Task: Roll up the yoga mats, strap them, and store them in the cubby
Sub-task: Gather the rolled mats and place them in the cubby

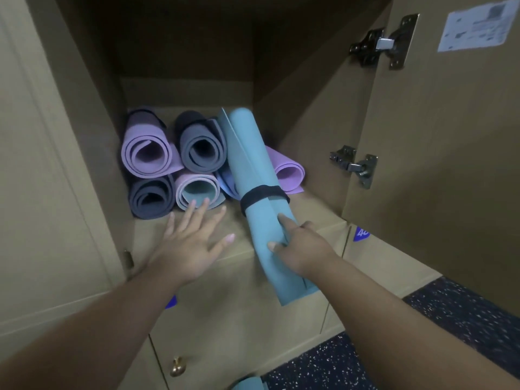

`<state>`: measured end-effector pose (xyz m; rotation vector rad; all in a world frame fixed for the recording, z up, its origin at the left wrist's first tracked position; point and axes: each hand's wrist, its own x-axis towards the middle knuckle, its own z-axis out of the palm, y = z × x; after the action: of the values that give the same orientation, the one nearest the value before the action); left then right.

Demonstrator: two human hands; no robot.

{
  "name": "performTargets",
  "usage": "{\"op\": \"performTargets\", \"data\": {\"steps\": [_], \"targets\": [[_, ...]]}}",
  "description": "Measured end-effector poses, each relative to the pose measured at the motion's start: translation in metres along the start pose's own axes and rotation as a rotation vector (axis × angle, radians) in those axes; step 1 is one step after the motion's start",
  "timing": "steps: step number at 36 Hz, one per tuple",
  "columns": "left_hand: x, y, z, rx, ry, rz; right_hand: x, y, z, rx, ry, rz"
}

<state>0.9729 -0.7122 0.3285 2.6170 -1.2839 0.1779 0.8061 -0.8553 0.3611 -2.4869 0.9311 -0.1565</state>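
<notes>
Right hand (302, 247) grips the near end of the strapped teal mat (260, 192), whose far end pokes into the cubby (295, 130) atop 6 stored rolls; left hand (194, 240) hovers flat, fingers spread, by the stack. Storing is under way; next, I judge, slide it fully in. A blue sticker (361, 233) reads "4"-something; the door label (475, 25) is blurred.

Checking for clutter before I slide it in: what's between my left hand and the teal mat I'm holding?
Head view: only bare shelf floor lies between the left hand and the teal mat.
</notes>
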Motion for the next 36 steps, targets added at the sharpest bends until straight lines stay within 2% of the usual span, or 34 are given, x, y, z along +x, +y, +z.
{"op": "performTargets", "data": {"steps": [7, 14, 22, 26, 32, 36], "targets": [[0.001, 0.006, 0.003, 0.041, 0.003, -0.017, -0.004, 0.004, -0.014, 0.146, 0.084, -0.013], [0.003, 0.007, 0.004, 0.065, -0.023, -0.047, 0.016, -0.031, -0.051, 0.208, 0.168, -0.016], [0.004, 0.006, 0.008, 0.059, 0.006, -0.053, 0.072, -0.075, -0.098, 0.076, 0.242, -0.010], [0.004, 0.009, 0.003, 0.067, -0.056, -0.091, 0.101, -0.098, -0.113, -0.056, 0.264, 0.005], [0.003, 0.011, -0.001, 0.064, -0.101, -0.113, 0.137, -0.116, -0.109, -0.226, 0.292, -0.052], [0.002, 0.011, -0.003, 0.052, -0.116, -0.111, 0.147, -0.111, -0.100, -0.227, 0.294, -0.097]]}}
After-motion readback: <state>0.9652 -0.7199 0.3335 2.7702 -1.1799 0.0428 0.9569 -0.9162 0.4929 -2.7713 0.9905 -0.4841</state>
